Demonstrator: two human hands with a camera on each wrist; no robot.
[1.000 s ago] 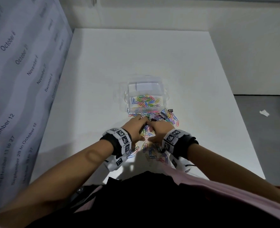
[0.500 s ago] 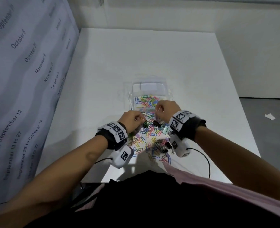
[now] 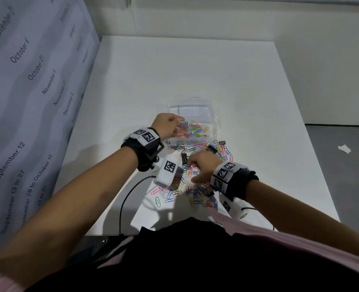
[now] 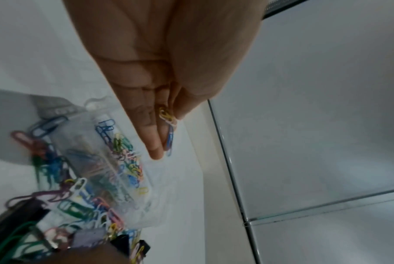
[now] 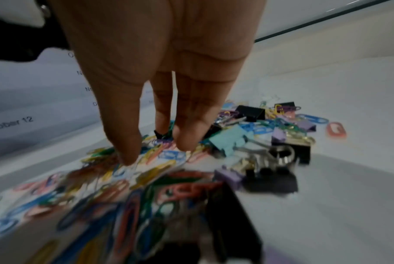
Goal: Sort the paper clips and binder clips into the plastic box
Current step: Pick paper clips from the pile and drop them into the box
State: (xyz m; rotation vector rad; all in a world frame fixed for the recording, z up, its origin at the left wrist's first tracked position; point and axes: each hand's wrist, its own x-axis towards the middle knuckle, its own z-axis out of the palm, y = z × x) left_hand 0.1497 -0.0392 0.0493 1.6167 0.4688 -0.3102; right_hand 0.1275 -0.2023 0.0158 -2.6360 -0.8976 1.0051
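A clear plastic box (image 3: 214, 125) stands mid-table, its near compartment (image 4: 123, 160) filled with coloured paper clips (image 3: 196, 130). My left hand (image 3: 179, 123) hovers over the box's left side and pinches a few paper clips (image 4: 167, 123) between thumb and fingers. A loose pile of paper clips (image 3: 195, 192) and binder clips (image 3: 183, 158) lies in front of the box. My right hand (image 3: 192, 165) reaches down onto that pile. Its straight fingertips (image 5: 184, 141) touch the clips (image 5: 169, 155) and hold nothing. Black, mint and purple binder clips (image 5: 227, 142) lie just right of them.
The white table (image 3: 258, 102) ends at a printed wall panel (image 3: 26, 102) on the left and drops to grey floor (image 3: 343, 165) on the right. A black cable (image 3: 130, 190) trails from my left wrist camera across the near table edge.
My left hand has risen from the pile to the box with paper clips pinched in it. My right hand has come back from the box to the pile.
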